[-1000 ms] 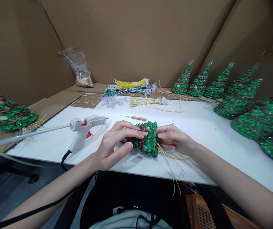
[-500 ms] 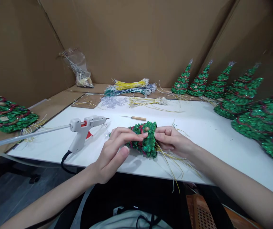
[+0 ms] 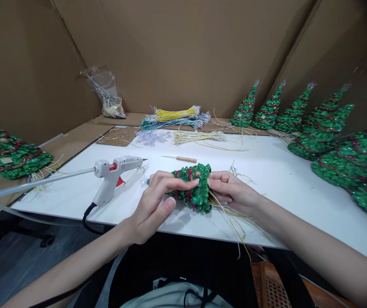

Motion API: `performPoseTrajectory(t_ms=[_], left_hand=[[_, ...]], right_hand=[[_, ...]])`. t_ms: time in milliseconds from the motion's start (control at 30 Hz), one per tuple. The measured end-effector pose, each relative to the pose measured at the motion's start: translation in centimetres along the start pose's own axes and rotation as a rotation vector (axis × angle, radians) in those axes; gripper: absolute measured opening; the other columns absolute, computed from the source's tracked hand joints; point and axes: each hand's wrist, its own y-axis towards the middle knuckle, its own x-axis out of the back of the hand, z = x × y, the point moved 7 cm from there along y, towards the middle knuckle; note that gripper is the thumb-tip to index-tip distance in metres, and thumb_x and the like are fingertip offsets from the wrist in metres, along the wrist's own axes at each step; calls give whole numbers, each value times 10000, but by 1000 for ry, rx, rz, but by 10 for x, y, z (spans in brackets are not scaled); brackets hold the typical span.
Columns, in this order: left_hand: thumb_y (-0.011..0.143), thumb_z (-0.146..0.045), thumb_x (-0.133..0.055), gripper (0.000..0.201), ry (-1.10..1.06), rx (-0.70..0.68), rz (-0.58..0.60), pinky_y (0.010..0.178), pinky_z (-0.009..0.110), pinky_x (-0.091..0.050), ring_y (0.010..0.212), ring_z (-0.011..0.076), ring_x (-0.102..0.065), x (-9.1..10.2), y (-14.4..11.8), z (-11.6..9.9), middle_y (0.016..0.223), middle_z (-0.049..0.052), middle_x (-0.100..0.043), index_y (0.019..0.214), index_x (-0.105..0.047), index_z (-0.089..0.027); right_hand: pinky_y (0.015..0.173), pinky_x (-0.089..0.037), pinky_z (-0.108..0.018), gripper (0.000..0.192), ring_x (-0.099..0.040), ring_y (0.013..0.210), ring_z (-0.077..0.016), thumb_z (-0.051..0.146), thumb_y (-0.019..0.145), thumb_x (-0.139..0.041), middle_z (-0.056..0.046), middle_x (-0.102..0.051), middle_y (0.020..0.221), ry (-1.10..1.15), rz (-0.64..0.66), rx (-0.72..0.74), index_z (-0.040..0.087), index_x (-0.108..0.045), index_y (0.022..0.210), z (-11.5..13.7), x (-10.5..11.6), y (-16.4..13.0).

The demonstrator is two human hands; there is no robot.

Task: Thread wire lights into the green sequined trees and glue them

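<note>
The left hand (image 3: 153, 204) is curled over the narrow end of a small glittery green Christmas tree (image 3: 192, 188), fingers lying across the top of it and the thumb pressing from underneath, so it has a firm pinch on the ornament. The right hand (image 3: 231, 191) meets it from the other side, fingers half closed around the tree's wide base, where a spray of thin yellow wires (image 3: 234, 218) comes out and trails over the near edge of the white table (image 3: 286, 179). The tree lies on its side, held just above the tabletop between the two hands, close to the person.

Just beside the left hand stands a white hot glue gun (image 3: 114, 175), nozzle pointing right, with a clear glue stick jutting from its back and its black cord dropping off the table edge. A little beyond the tree lies a small wooden-handled awl (image 3: 183, 159). Farther back sit bundles of yellow, green and white wires (image 3: 177, 117) and a clear bag (image 3: 106, 92) against the cardboard wall. Finished green trees (image 3: 301, 115) stand in a row down the right side, and another lies far left (image 3: 10, 149).

To my eye, the loose wires are the weak spot: hanging over the edge, they could snag on a wrist or lap and get yanked out of the base. Squeezing hard could shed glitter or crush the tiers. The glue gun's nozzle is near enough to the left hand that a careless sweep could burn a finger or knock it over.
</note>
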Motion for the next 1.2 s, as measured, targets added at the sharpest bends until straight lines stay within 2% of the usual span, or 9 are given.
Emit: performPoseTrajectory(t_ms=[267, 567, 733, 933, 1100, 1200], left_hand=[[1011, -385, -367, 336, -1, 7, 12, 932, 350, -344, 1053, 204, -469, 0, 4, 2, 1255, 26, -646, 1238, -557, -226], [998, -404, -359, 420, -3, -23, 33, 988, 411, -352, 1109, 241, -456, -1, 2, 2, 1300, 71, -616, 1341, -509, -214], [993, -405, -368, 440, -33, -56, -18, 1041, 448, -368, 1195, 262, -441, 8, 0, 2, 1354, 97, -571, 1361, -494, -200], [991, -345, -380, 394, 94, -94, 23, 1066, 450, -337, 1240, 257, -433, 13, 1, -6, 1352, 89, -582, 1339, -489, -197], [968, -282, -399, 384, 185, -125, 68, 1070, 448, -336, 1283, 261, -415, 8, 4, -13, 1364, 88, -569, 1337, -461, -197], [940, -245, -435, 390, 332, -179, 76, 1051, 458, -324, 1272, 270, -431, 4, 6, -17, 1355, 85, -582, 1327, -447, -204]], right_hand=[[390, -109, -193, 333, -174, 377, -17, 391, 783, -754, 111, -315, 426, 13, -29, 4, 145, -544, 705, -1, 0, 1], [391, -105, -198, 353, -174, 379, -20, 436, 780, -745, 108, -330, 430, -77, -23, 3, 141, -561, 718, 5, 2, 0], [400, -111, -206, 343, -179, 388, -22, 438, 799, -722, 105, -327, 450, -121, -7, -14, 144, -563, 720, 6, 6, 0], [406, -138, -212, 346, -185, 399, -29, 437, 772, -744, 97, -360, 459, -126, -13, -28, 151, -558, 714, 5, 7, 0], [405, -125, -213, 373, -187, 396, -29, 458, 734, -770, 94, -358, 455, -132, -34, -26, 151, -561, 705, 7, 4, 0], [400, -105, -211, 375, -183, 393, -24, 453, 735, -770, 96, -343, 460, -134, -44, -19, 149, -554, 697, 7, 4, 0]])
